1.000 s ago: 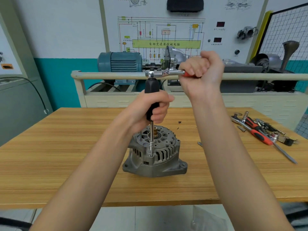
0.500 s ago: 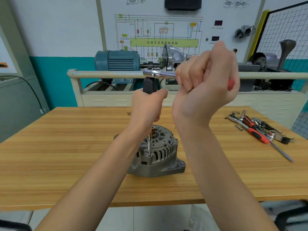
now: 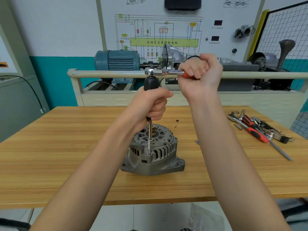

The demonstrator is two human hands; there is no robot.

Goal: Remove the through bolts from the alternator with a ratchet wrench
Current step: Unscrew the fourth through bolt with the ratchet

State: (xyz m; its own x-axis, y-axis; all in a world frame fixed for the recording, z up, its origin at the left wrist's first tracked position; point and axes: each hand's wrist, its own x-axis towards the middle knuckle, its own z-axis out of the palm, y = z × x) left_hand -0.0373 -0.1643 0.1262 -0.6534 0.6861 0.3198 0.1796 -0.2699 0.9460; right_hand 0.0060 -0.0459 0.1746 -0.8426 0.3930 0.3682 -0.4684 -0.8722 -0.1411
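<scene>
- Fingers of the left hand (image 3: 150, 104) curl round the black grip of the driver (image 3: 151, 84); fingers of the right hand (image 3: 200, 74) wrap tight round the red handle of the ratchet (image 3: 164, 72).
- Ratchet lies flat, long way going left to right. Its head sits on top of the driver, and its handle points right.
- Driver stands straight up. Its thin steel shaft goes down to a bolt hole at the near rim of the alternator (image 3: 152, 154).
- Alternator sits on the bench (image 3: 58, 155), near the middle, with its shaft end facing up. Its flat foot points toward the near edge.
- Bare wood lies all round the alternator, most of it on the left side. The near edge is not far from its foot.
- More tools (image 3: 256, 129) lie in a pile near the right edge, well apart from the alternator.
- A pale rail (image 3: 106, 74) runs across behind the bench, level with the ratchet in this view.
- On the wall board (image 3: 164, 30), a green strip reads 自动变速器控制电脑. The smaller writing is too tiny to read.
</scene>
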